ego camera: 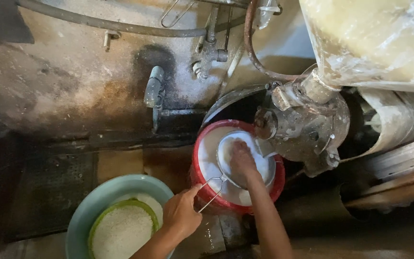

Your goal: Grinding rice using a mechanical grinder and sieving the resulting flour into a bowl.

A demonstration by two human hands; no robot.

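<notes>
My left hand [182,212] grips the wire handle of a metal strainer [221,158], which rests over a red bucket [198,163] holding white liquid. My right hand [241,162] presses down inside the strainer bowl, fingers in the white paste. The spout of a grey metal grinding machine [307,127] hangs just above the bucket's right side.
A light blue basin [97,201] at lower left holds a green-rimmed colander of white rice [123,230]. A stained wall with pipes and a tap [153,88] runs behind. A large pale hopper [374,38] sits at upper right. The floor is dark and wet.
</notes>
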